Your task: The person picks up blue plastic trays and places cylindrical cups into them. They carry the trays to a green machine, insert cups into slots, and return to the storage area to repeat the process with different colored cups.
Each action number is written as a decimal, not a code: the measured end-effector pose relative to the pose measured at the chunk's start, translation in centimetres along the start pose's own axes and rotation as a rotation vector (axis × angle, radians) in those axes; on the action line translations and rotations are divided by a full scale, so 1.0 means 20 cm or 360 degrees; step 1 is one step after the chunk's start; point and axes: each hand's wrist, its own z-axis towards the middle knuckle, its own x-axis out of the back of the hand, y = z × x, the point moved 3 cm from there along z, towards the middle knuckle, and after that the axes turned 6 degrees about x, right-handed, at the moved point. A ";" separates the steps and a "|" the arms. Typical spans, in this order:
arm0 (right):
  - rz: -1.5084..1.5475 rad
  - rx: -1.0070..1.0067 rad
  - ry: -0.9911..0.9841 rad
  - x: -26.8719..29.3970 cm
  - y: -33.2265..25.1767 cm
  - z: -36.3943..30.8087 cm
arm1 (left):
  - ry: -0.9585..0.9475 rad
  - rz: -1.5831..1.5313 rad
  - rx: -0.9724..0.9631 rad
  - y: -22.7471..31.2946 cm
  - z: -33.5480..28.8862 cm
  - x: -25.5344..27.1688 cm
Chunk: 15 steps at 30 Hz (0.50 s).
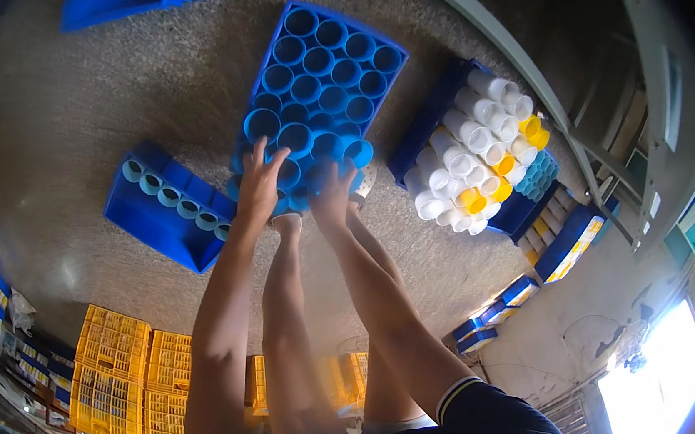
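Note:
A blue crate [273,42], packed with rows of open blue plastic cups [301,22], lies on the floor before me. At its near part, one row of cups [295,140] looks larger and higher than the rest. My left hand [258,187] is at the left end of this row, fingers curled against the cup rims. My right hand [333,197] reaches over the cups toward the row's right end. Motion blurs its fingers, so its grip does not show. More cups are partly hidden beneath both hands.
To the left, another blue crate [166,237] has a single row of pale blue cups. At right, white and yellow cups [476,137] are heaped over a dark blue crate [424,116]. Yellow crates [112,345] stand behind me; a metal frame [536,80] curves past the upper right.

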 end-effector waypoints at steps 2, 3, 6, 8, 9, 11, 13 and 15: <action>-0.0136 0.0097 0.0152 -0.01 0.05 0.03 | 0.0087 -0.0018 -0.0114 -0.06 0.04 -0.04; -0.0117 0.0090 0.0191 0.00 0.06 0.04 | 0.0146 0.0027 -0.0125 -0.07 0.06 -0.04; 0.0056 0.0096 0.0141 0.08 0.08 0.05 | 0.0192 -0.0005 0.0080 -0.12 0.10 -0.01; -0.0029 0.0109 -0.0093 0.07 0.04 0.08 | 0.0072 0.0019 0.0095 -0.10 0.12 -0.01; -0.0112 0.0197 -0.0152 0.08 0.01 0.08 | -0.0001 0.0023 0.0068 -0.06 0.13 -0.02; -0.0157 0.0012 -0.0307 0.09 -0.02 0.11 | -0.0108 -0.0133 0.0008 -0.01 0.14 -0.04; -0.0133 -0.0125 -0.0332 0.12 -0.05 0.12 | -0.0081 -0.0091 0.0168 0.02 0.14 -0.05; -0.0175 -0.0107 -0.0347 0.18 -0.07 0.11 | -0.0070 0.0036 0.0198 0.01 0.16 -0.04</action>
